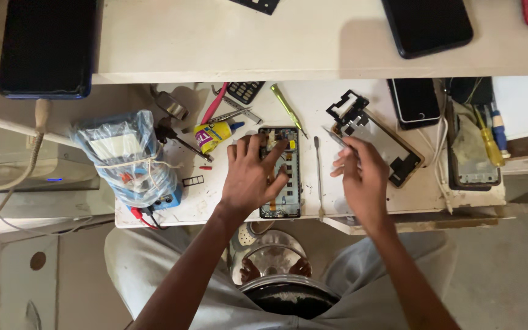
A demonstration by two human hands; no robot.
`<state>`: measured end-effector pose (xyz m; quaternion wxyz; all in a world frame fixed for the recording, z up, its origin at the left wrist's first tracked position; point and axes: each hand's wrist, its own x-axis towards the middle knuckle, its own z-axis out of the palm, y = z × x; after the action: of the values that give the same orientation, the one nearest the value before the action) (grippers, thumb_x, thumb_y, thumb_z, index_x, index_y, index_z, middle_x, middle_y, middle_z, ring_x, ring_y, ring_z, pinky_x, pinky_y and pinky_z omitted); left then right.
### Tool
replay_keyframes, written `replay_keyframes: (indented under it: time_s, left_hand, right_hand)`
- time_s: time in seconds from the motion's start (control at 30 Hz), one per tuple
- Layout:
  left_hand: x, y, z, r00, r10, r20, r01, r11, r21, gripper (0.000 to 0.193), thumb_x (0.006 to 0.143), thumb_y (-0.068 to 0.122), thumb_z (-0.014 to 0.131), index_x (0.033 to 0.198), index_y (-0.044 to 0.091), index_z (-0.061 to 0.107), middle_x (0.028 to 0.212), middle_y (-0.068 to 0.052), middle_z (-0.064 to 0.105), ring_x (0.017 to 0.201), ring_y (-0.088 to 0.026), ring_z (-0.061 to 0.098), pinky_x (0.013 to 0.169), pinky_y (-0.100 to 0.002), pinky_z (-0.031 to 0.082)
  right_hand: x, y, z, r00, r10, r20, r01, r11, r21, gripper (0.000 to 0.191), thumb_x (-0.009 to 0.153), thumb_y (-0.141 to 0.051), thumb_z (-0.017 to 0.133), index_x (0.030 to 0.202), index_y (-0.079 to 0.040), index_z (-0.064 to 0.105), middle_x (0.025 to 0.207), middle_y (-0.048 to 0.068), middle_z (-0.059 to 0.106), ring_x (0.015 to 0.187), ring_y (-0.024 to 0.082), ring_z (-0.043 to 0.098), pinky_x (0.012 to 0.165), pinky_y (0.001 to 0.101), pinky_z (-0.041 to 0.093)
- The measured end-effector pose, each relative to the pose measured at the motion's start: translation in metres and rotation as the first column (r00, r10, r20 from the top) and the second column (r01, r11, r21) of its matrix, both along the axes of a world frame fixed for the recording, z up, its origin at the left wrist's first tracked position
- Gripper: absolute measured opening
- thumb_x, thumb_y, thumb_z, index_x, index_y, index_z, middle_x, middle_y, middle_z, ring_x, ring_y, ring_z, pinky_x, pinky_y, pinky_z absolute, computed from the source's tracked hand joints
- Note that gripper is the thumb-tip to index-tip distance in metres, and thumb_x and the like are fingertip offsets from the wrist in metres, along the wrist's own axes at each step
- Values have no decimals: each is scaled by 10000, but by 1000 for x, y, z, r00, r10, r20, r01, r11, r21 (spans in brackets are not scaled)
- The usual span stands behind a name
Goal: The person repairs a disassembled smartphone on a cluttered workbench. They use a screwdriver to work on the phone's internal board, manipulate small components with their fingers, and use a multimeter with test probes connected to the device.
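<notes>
An opened phone (287, 183) lies with its insides showing on the white worktable (215, 195). My left hand (249, 174) rests flat on it, fingers spread over its upper half. My right hand (362, 174) hovers to the right and pinches metal tweezers (335, 138) whose tip points up and left. A thin metal spudger (319, 177) lies between the two hands. Beyond my right hand sits a detached phone frame (392, 146) with a black bracket (346, 107) at its top.
A yellow glue tube (215, 134), pink-handled tool (214, 104), green screwdriver (286, 109) and small calculator (244, 90) lie behind the phone. A plastic-wrapped device (128, 160) stands at left. Dark phones (415, 101) and tools (490, 137) fill the right; a shelf (276, 55) above holds more phones.
</notes>
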<state>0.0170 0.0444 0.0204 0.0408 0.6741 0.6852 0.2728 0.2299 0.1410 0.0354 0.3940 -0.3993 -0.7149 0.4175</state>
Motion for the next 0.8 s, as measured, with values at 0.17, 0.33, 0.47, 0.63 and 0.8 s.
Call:
replay_keyframes:
  time_s: [0.17, 0.33, 0.47, 0.63, 0.8]
  left_hand:
    - [-1, 1, -1, 1000, 0, -18, -1, 998, -66, 584, 871, 361, 646, 1401, 119, 608, 1215, -211, 507, 1108, -364, 468, 958, -525, 362]
    - [-3, 0, -7, 998, 13, 58, -12, 1000, -18, 651, 912, 332, 622, 1465, 17, 486, 1242, -205, 513, 1106, -350, 473, 970, -517, 364]
    - [-4, -1, -12, 997, 54, 57, -54, 999, 4, 639, 886, 275, 635, 1434, -18, 487, 1208, -227, 503, 1078, -358, 475, 953, -511, 365]
    - [-1, -1, -14, 990, 134, 37, -135, 991, 19, 426, 929, 189, 633, 1302, -9, 590, 1172, -199, 518, 1055, -350, 488, 945, -515, 362]
    - [-1, -2, -11, 992, 117, 40, -120, 989, 91, 318, 912, 146, 637, 1189, -10, 620, 1210, -189, 528, 1085, -354, 491, 951, -510, 358]
  right_hand:
    - [2, -30, -11, 979, -120, 162, 67, 952, 300, 355, 960, 128, 514, 1295, 45, 598, 1069, 181, 630, 887, 251, 683, 744, 334, 586]
    - [-9, -40, -8, 961, -164, 223, 67, 919, 388, 372, 936, 130, 523, 1296, 71, 591, 1085, 234, 586, 912, 360, 610, 726, 417, 509]
    - [-15, -40, -9, 933, -237, 273, 69, 858, 509, 336, 949, 119, 546, 1280, 92, 604, 1032, 226, 567, 912, 387, 588, 790, 473, 492]
    - [-15, -42, -13, 928, -257, 270, 92, 860, 502, 355, 923, 137, 540, 1268, 94, 611, 1006, 220, 561, 881, 377, 581, 772, 471, 486]
    - [-15, -43, -13, 916, -281, 288, 101, 853, 511, 350, 915, 131, 556, 1255, 83, 624, 994, 214, 564, 863, 371, 585, 744, 470, 484]
